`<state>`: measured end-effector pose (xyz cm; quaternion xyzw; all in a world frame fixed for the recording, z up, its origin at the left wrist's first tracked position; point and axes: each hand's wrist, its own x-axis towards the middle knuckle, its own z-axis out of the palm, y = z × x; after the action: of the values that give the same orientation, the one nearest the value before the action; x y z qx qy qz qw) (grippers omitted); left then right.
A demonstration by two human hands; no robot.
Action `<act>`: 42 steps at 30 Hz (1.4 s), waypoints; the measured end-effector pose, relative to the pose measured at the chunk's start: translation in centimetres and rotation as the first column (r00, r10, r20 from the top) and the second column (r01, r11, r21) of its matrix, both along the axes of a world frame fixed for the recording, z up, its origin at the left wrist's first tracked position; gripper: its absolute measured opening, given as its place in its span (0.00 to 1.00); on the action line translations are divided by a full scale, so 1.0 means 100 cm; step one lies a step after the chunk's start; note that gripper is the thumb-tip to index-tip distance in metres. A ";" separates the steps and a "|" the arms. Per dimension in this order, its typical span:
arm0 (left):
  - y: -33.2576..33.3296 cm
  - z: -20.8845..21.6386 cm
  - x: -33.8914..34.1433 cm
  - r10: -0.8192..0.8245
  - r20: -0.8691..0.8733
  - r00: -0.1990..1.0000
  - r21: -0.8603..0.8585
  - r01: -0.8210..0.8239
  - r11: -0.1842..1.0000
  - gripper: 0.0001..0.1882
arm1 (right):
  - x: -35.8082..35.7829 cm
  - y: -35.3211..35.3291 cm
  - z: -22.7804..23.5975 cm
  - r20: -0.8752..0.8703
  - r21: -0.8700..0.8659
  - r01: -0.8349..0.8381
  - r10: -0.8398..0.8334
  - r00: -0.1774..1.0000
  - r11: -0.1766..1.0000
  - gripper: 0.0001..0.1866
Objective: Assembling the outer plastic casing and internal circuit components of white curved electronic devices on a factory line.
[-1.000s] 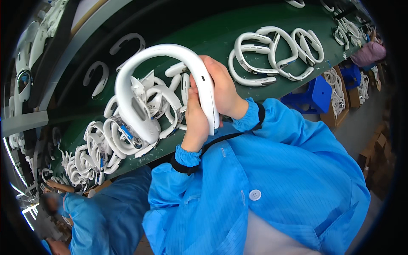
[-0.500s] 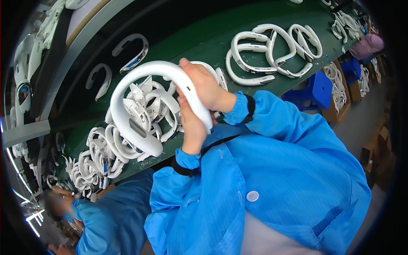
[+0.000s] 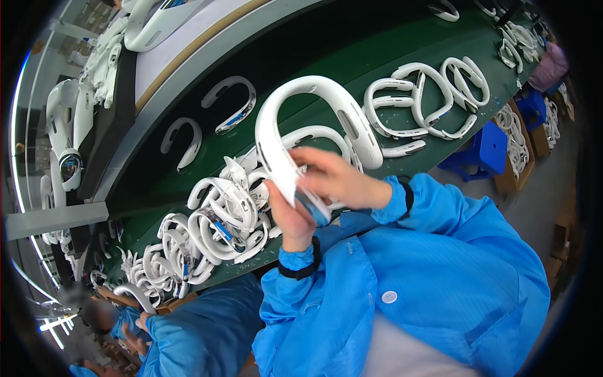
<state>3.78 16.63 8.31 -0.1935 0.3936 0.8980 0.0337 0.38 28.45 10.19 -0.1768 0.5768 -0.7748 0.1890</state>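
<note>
A white U-shaped neck fan is held up in front of me above the bench, its curve toward the far side. My left hand is closed round its near end, thumb along the white shell. My right hand has its fingers bent against the same end, pressed on the shell. A blue and clear part shows at that end, just under the fingers. The fan's other arm, with a dark slot, points down to the right and is free of both hands. Below lies a heap of white neck fan shells.
Several neck fans lie on the green bench to the right, and two more at the far left. A blue stool and a box of white parts stand at right. A co-worker in blue sits at lower left.
The neck fan has been turned, so its curve now points away from me and a slotted arm shows. My right hand has moved from its outer side to the near end. The view has shifted.
</note>
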 end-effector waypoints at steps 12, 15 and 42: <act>-0.065 -0.022 -0.005 -0.001 0.211 0.978 -0.863 0.187 0.469 0.15 | -0.207 0.008 -0.142 -0.185 0.685 0.163 -0.046 0.982 0.710 0.22; -0.089 -0.034 0.014 -0.024 0.223 0.975 -0.683 0.174 0.709 0.15 | -0.278 0.021 -0.183 -0.230 0.915 0.218 -0.006 0.973 0.339 0.25; -0.092 -0.001 -0.084 -0.185 -0.035 0.982 -0.771 0.091 0.631 0.22 | -0.156 0.038 -0.002 -0.705 0.687 0.168 0.593 0.389 0.707 0.14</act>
<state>-4.57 7.43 8.20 -0.1087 0.7511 0.6512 -0.0046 -15.18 32.25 10.01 -0.5614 0.7865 -0.2574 0.0061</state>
